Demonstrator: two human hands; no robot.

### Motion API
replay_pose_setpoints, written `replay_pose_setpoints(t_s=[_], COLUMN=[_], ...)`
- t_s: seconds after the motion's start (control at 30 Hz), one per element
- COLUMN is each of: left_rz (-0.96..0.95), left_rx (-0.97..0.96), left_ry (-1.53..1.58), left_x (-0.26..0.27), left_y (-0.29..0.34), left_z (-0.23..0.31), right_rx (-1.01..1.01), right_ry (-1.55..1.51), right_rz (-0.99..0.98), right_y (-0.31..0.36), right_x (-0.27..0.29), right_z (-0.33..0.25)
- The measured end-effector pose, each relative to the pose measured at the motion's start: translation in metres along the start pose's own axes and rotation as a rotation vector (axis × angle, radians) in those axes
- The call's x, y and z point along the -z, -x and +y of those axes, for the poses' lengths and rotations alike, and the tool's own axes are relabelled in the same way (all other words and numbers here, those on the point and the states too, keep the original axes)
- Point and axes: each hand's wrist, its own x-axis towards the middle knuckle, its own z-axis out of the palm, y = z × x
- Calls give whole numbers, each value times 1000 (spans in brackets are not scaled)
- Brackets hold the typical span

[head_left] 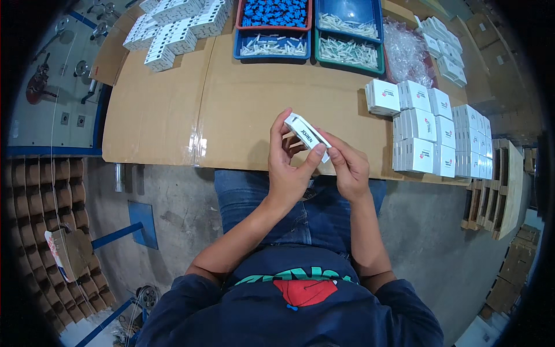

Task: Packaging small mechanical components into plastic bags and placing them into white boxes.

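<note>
A small white carton [306, 136] with dark print is held up over the near edge of the table, tilted down toward the right. My left hand [289, 168] grips it from the left and below, its fingers behind the box and the thumb on its near face. At the carton's right end, my right hand [349, 168] pinches it between thumb and fingers, where a flap or opening seems to show. What is inside the carton cannot be seen.
Cardboard covers the table [150, 115]. Stacks of small white boxes [421, 124] stand at right, and more white boxes [173, 40] at back left. Along the back sit trays of blue pieces [274, 13] and white pieces [350, 53], beside clear plastic bags [407, 52].
</note>
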Motion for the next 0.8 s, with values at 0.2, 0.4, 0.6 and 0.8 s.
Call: replay_pose_setpoints(t_s=[0.2,0.4,0.6,0.8], left_rz=[-24,-83,-179,-236], left_rx=[10,79,65,80], left_ry=[-57,-53,-58,-150], left_x=[6,9,9,9], left_y=[-2,0,-2,-2], left_z=[-1,-4,-6,-7], right_rx=[-67,-147,-280,-370], right_ry=[-119,-229,-335,-511], right_rz=[-48,-118,-236,-264], right_y=[-1,-7,-5,-5], right_x=[5,14,20,25], right_z=[5,-7,-4,-11])
